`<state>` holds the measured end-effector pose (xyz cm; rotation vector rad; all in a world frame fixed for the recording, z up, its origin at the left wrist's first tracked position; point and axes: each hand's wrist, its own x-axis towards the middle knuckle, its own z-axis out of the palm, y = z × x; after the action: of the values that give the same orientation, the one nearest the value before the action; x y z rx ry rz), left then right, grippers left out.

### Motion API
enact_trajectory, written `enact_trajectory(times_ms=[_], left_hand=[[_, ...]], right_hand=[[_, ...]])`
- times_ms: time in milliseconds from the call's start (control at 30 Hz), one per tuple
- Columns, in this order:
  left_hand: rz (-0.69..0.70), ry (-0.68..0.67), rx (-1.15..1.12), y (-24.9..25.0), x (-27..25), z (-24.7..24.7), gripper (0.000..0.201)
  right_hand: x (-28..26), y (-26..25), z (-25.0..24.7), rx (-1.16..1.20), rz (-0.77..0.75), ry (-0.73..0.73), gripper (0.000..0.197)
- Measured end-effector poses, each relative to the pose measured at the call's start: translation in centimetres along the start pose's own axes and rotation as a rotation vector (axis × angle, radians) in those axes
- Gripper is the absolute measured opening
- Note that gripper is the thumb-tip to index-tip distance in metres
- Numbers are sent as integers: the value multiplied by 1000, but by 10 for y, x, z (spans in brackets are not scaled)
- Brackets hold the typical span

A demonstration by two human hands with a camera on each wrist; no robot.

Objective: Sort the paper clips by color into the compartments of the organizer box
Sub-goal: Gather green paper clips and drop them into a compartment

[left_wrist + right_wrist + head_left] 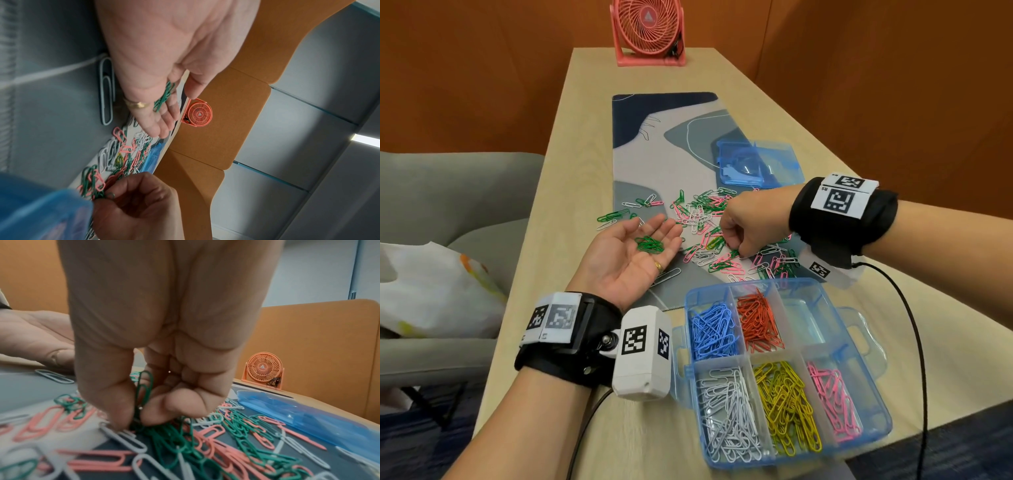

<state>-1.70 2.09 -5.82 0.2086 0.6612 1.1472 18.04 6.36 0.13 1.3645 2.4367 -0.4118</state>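
Note:
Green, pink and white paper clips (709,226) lie scattered on the desk mat (654,144). My left hand (633,253) lies palm up beside the pile, fingers straight, with several green clips (650,244) resting on the palm (164,95). My right hand (743,229) reaches down into the pile, thumb and forefinger pinching green clips (144,391). The clear blue organizer box (873,370) stands near me with blue, orange, white, yellow and pink clips in separate compartments; one far-right compartment (804,315) shows no clips.
The box's blue lid (756,164) lies on the mat behind the pile. A pink desk fan (649,31) stands at the table's far end. A grey chair (448,205) with a white bag sits left of the table. A black cable (914,325) trails from my right wrist.

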Motion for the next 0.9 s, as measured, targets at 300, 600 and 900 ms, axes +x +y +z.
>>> enact_trajectory(times_ms=[300, 600, 900], left_hand=[[-17, -18, 34, -2, -1, 2, 33], [-96, -68, 79, -6, -5, 6, 37], [-95, -68, -35, -5, -3, 4, 43]], right_hand=[[0, 4, -19, 134, -5, 83, 16], [14, -34, -43, 223, -168, 125, 9], [29, -58, -42, 236, -245, 150, 20]])
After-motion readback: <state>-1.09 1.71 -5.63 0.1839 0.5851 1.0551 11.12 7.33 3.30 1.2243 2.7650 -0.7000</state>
